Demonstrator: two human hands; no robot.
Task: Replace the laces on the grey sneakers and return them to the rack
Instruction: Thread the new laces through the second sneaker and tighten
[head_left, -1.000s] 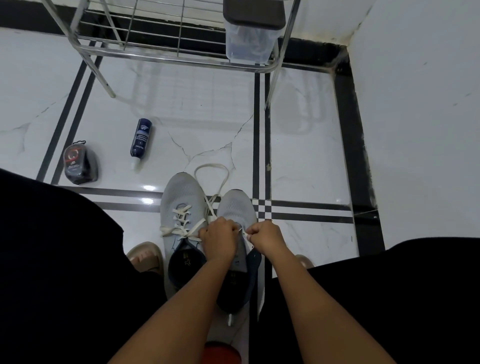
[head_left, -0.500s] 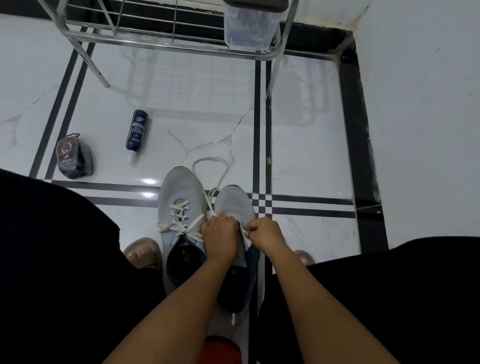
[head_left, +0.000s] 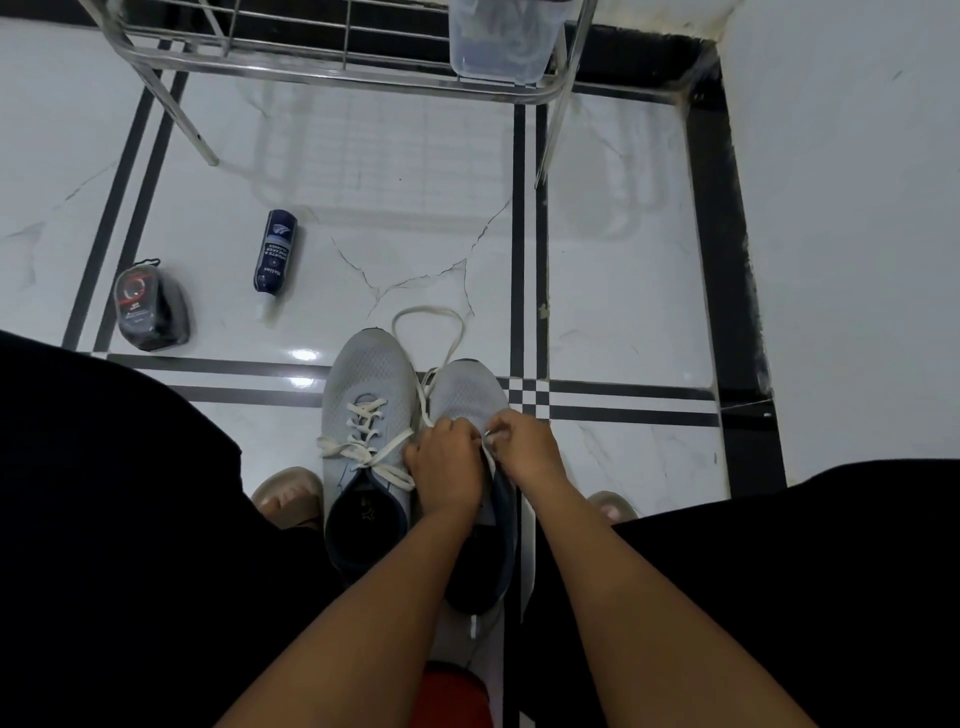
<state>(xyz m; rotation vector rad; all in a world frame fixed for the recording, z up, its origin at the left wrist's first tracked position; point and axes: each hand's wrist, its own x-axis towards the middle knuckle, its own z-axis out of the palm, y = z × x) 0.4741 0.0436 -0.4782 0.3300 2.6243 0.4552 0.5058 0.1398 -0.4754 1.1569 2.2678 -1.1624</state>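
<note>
A: Where are the sneakers?
B: Side by side on the floor; left sneaker (head_left: 363, 410) laced.
A: The hands?
B: Left hand (head_left: 449, 465) and right hand (head_left: 524, 447), close together, pinch the lace (head_left: 428, 317) over the right sneaker (head_left: 467, 389).

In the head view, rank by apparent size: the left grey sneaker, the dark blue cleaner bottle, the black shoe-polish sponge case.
1. Left grey mesh sneaker, clearly largest, though also nearest the camera.
2. and 3. Black shoe-polish sponge case and dark blue cleaner bottle look alike in size: the case is wider, the bottle longer and slimmer, so they are left unranked.
</note>
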